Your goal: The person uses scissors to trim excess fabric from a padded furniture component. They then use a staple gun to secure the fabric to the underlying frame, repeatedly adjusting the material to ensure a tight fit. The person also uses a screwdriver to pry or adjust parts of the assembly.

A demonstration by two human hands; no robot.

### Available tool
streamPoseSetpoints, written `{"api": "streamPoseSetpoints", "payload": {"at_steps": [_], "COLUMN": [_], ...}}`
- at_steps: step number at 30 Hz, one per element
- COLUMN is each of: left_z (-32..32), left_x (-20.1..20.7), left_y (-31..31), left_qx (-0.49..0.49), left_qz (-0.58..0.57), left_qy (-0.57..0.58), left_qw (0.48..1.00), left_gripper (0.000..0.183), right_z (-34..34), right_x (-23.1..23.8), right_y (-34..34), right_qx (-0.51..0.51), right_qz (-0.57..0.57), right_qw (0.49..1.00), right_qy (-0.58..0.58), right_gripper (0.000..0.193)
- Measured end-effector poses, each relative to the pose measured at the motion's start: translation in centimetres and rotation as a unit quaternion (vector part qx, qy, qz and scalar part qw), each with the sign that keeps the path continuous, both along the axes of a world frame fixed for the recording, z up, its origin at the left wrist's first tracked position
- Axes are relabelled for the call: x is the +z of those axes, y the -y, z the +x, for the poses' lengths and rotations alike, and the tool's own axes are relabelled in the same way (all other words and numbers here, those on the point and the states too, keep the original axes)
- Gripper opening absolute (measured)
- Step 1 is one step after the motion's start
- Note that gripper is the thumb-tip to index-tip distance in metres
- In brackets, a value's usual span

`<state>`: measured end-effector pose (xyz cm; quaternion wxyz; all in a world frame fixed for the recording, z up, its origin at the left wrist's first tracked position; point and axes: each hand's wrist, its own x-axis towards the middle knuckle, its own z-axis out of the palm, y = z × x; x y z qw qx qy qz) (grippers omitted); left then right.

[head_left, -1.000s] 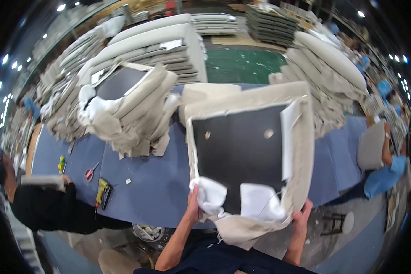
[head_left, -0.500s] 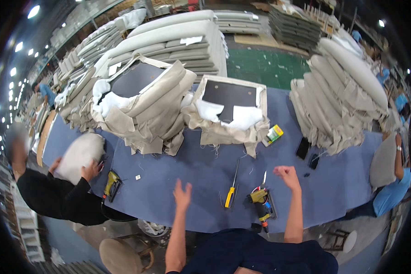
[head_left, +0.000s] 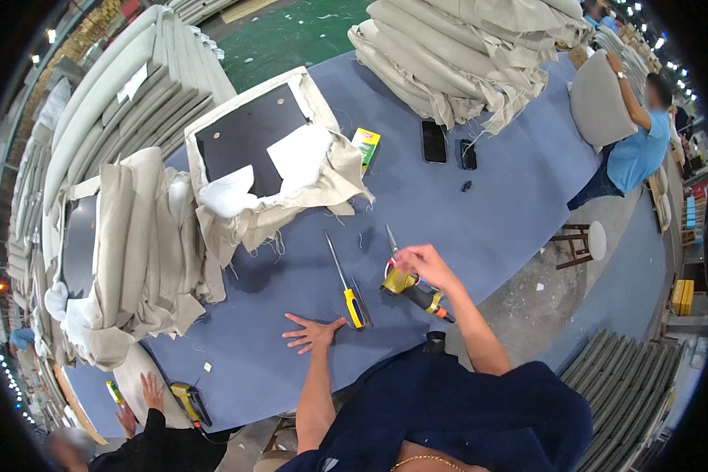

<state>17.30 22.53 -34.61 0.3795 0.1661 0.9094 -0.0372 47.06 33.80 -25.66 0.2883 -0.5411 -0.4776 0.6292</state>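
My left hand [head_left: 313, 335] lies flat on the blue-grey tabletop with its fingers spread, its thumb near a yellow-handled screwdriver [head_left: 354, 309]. A thin dark tool [head_left: 363, 300] lies alongside the screwdriver. My right hand [head_left: 422, 264] is over a yellow-and-black staple gun [head_left: 422, 294] and the handle end of a pair of scissors [head_left: 392, 238]. Its fingers are bent and slightly blurred, and I cannot see whether they touch either tool. Beyond my hands sits an upholstered seat cushion [head_left: 240, 134], underside up, with a black board, white padding and loose beige fabric edges.
Beige cushions [head_left: 134, 236] are piled at left, more [head_left: 456, 63] at the far right. A yellow-green box [head_left: 365, 147] and two black phones [head_left: 433, 142] lie on the table [head_left: 495, 220]. A co-worker at lower left touches a cushion [head_left: 140, 381] beside another staple gun [head_left: 189, 403]; another holds a cushion [head_left: 600, 102] at right.
My view has turned to the right. My left hand has come down from the air onto the table, fingers spread. My right hand has moved over the staple gun and scissors.
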Motion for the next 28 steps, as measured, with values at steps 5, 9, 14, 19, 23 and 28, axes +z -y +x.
{"api": "streamPoseSetpoints", "payload": {"at_steps": [5,9,14,19,23,28], "left_z": [-0.8,-0.7,-1.1,-1.1,-1.1,-0.7], "left_x": [-0.2,-0.3,0.2,-0.2,-0.2,1.2], "left_y": [-0.3,-0.4,0.0,0.2,0.6,0.6], "left_qx": [0.007,0.007,0.002,0.015,0.007,0.007], "left_qz": [-0.007,-0.015,0.016,0.015,0.020,0.041], "left_qy": [-0.001,-0.004,0.012,0.007,0.011,0.009], "left_qw": [1.000,1.000,1.000,1.000,1.000,0.999], "left_gripper": [0.174,0.175,0.175,0.175,0.173,0.171], "right_z": [-2.8,-6.3,-7.0,-4.1,0.6,0.8], "right_x": [-3.2,-7.2,-9.4,-6.8,-4.0,-3.9], "right_y": [-12.1,-19.3,-22.0,-18.7,-11.9,0.7], "right_qx": [0.056,0.145,0.061,-0.043,-0.060,0.090], "right_qz": [0.222,0.151,0.185,0.266,0.320,0.266], "right_qw": [0.939,0.854,0.844,0.840,0.839,0.888], "right_qy": [0.257,0.475,0.500,0.470,0.436,0.363], "right_gripper": [0.030,0.065,0.083,0.075,0.076,0.093]}}
